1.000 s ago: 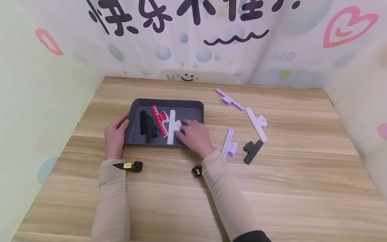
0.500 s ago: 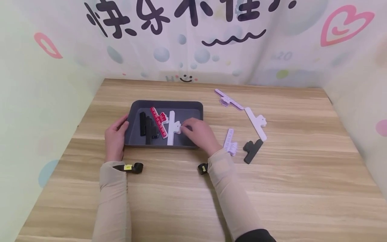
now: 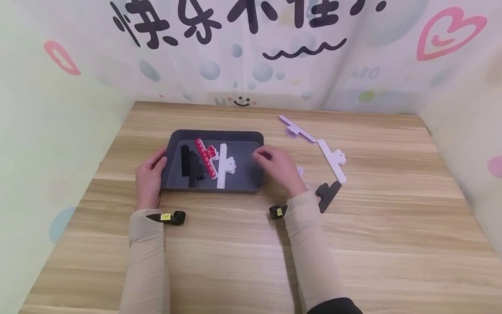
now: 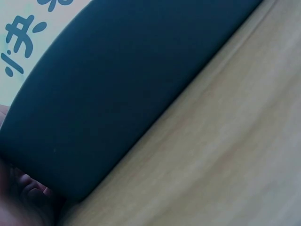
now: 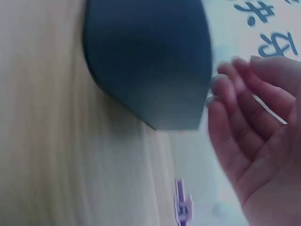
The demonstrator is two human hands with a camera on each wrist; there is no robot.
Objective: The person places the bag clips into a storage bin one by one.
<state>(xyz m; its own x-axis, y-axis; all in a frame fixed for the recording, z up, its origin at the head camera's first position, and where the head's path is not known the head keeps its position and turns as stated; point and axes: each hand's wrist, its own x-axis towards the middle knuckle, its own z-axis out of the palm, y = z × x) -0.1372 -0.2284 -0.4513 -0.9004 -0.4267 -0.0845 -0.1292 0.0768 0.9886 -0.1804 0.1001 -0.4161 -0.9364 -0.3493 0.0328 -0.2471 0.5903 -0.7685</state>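
My left hand [image 3: 149, 181] holds the left end of a dark grey tray [image 3: 251, 174], thumb near the rim. Inside lie two black clips [image 3: 193, 169], a red clip [image 3: 206, 158] with a piano-key pattern, and a white clip [image 3: 222, 168]. My right hand [image 3: 280, 168] hovers at the tray's right rim, fingers loosely bent and holding nothing. In the right wrist view, the right hand [image 5: 263, 117] appears beside the tray wall [image 5: 150, 70]. The tray's side [image 4: 117, 84] fills much of the left wrist view, with part of the left hand [image 4: 28, 202] at its corner.
Right of the tray on the wooden table [image 3: 219, 261] lie a purple clip [image 3: 298, 131], a white clip [image 3: 332, 161] and a black clip [image 3: 328, 196]. Another purple clip [image 3: 300, 171] is mostly hidden by the right hand. A printed wall covering [image 3: 251, 83] stands behind.
My right hand has moved from the white clip in the tray rightward to the tray's right rim, leaving that clip lying there. The left hand has stayed in place.
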